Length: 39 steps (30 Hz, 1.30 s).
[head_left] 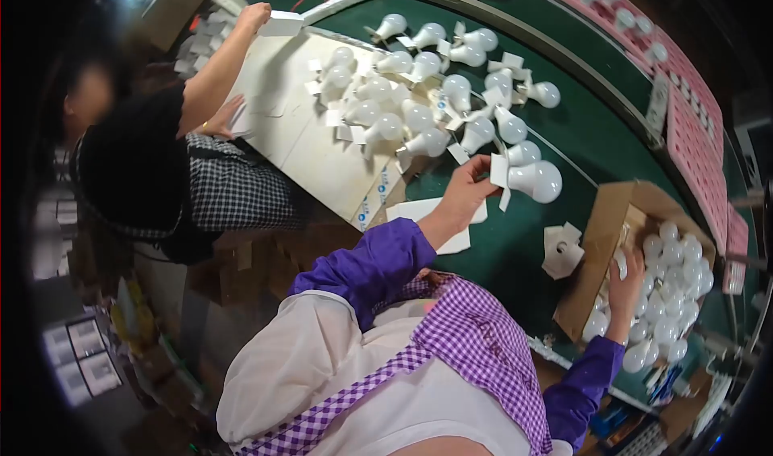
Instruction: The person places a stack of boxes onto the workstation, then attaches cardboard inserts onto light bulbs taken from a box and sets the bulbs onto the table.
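Observation:
My left hand [461,197] pinches a white card holder [499,171] with a white light bulb [538,181] fitted in it, its round end pointing right. My right hand [625,288] reaches into a cardboard box [597,239] full of loose bulbs [667,297]. Its fingers are curled among them, and a small white piece shows at the fingertips; what they grip is partly hidden. Between my hands a folded white card [562,251] with a hole lies on the green table. Flat white cards [453,241] lie below my left forearm.
Many bulbs in white cards [378,90] cover a pale board [278,138] and the green surface [576,144]. Across the board, a co-worker [133,162] handles a white box [282,24]. Pink perforated trays [691,146] line the far edge.

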### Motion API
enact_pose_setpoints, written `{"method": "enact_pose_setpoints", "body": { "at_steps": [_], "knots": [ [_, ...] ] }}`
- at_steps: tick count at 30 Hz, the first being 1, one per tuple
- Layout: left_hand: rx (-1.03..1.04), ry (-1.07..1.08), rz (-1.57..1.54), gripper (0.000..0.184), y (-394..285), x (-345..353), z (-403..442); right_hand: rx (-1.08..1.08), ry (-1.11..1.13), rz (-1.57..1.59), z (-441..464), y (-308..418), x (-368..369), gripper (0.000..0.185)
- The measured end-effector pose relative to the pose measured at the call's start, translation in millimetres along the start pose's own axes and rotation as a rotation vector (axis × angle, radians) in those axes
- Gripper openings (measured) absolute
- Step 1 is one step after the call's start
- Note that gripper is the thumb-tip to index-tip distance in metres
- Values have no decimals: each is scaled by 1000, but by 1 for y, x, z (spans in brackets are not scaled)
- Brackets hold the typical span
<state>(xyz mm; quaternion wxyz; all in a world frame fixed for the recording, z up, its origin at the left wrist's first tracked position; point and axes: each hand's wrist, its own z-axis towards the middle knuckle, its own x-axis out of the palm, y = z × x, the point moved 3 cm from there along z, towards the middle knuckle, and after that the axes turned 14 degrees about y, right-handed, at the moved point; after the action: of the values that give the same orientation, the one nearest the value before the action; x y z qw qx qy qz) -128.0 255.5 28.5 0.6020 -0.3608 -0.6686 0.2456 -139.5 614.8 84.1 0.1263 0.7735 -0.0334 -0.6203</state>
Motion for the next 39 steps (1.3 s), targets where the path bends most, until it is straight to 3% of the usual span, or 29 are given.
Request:
{"method": "enact_pose_setpoints", "body": {
  "at_steps": [2, 4, 6, 10, 16, 24, 28, 30, 31, 32, 33, 34, 35, 37, 38, 39],
  "knots": [
    [134, -110, 115, 34, -25, -40, 8, 52, 309, 305, 9, -8, -8, 36],
    [252, -247, 42, 31, -58, -77, 5, 19, 336, 308, 14, -20, -6, 35],
    [465, -357, 159, 31, -96, -114, -7, 2, 359, 266, 17, -44, 4, 35],
    [578, -638, 309, 34, -148, -211, -26, -50, 357, 36, 17, -51, 21, 42],
    [626, -687, 642, 27, -249, -309, 39, -9, 353, 71, 23, -19, 17, 50],
    [384, -692, 1003, 24, -276, -446, 135, 84, 220, 61, 22, -29, 19, 49],
    [146, -606, 1440, 21, -271, -498, 131, 164, 80, 134, 13, -21, -6, 53],
    [-148, -572, 1641, 25, -285, -513, 127, 144, -97, 237, 5, -20, -14, 53],
    [-55, -576, 1617, 28, -291, -505, 125, 266, -125, 303, 4, -2, -28, 53],
    [41, -638, 1813, 32, -301, -500, 125, 387, -155, 364, -1, 16, -41, 52],
    [72, -878, 1846, 34, -305, -444, 118, 360, -222, 488, -8, 17, -43, 51],
    [251, -1020, 2001, 35, -308, -399, 119, 320, -300, 616, -11, 14, -44, 51],
    [601, -1084, 2073, 29, -298, -341, 116, 280, -375, 740, -19, 14, -45, 50],
    [719, -634, 1442, 23, -250, -236, 118, 208, -434, 1050, -29, 25, -47, 47],
    [595, -343, 1131, 18, -210, -176, 113, 157, -465, 1207, -31, 32, -47, 46],
    [339, -222, 1170, 14, -163, -117, 102, 124, -465, 1285, -34, 36, -46, 47]
  ]
}}
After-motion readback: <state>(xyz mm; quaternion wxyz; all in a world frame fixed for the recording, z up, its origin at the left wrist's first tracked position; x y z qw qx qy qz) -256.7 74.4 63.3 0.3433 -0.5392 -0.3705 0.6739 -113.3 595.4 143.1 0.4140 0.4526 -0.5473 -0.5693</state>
